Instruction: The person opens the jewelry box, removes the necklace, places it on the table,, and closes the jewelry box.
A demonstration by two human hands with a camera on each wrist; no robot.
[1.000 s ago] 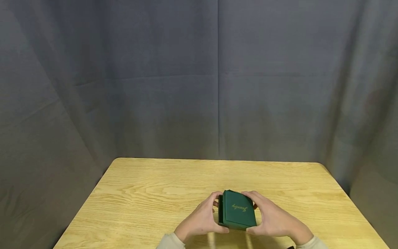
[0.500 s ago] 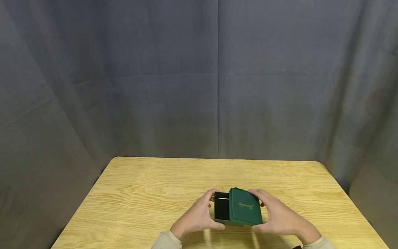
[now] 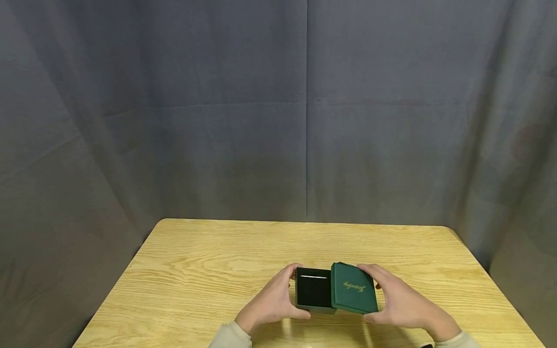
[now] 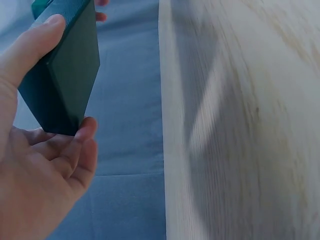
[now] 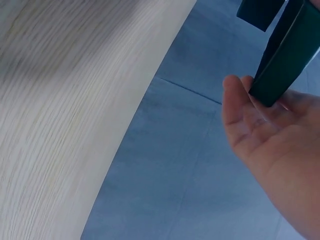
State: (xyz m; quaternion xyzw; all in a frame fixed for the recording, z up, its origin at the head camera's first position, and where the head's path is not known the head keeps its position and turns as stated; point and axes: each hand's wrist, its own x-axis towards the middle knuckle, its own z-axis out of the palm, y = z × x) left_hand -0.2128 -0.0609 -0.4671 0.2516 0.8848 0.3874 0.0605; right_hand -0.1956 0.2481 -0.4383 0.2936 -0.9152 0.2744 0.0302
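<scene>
My left hand (image 3: 271, 297) grips the base of a dark green jewelry box (image 3: 314, 290), thumb on its near side and fingers on the far side. Inside the base shows a black lining with a thin white strip near the far edge. The green lid (image 3: 354, 288), printed "Jewelry" in gold, is tilted at the base's right side and overlaps its edge in the head view. My right hand (image 3: 402, 302) holds that lid between thumb and fingers. From the left wrist, the box base (image 4: 70, 75) appears held above the table. The right wrist view shows the lid (image 5: 287, 55) against the fingers.
A light wood-grain table (image 3: 209, 270) lies under both hands. Grey-blue curtains (image 3: 243, 121) hang behind it and along both sides. A small black object (image 3: 427, 346) peeks in beside the right sleeve.
The lid has slid off to the right with my right hand, while my left hand and the base have shifted slightly left. More of the black interior now shows.
</scene>
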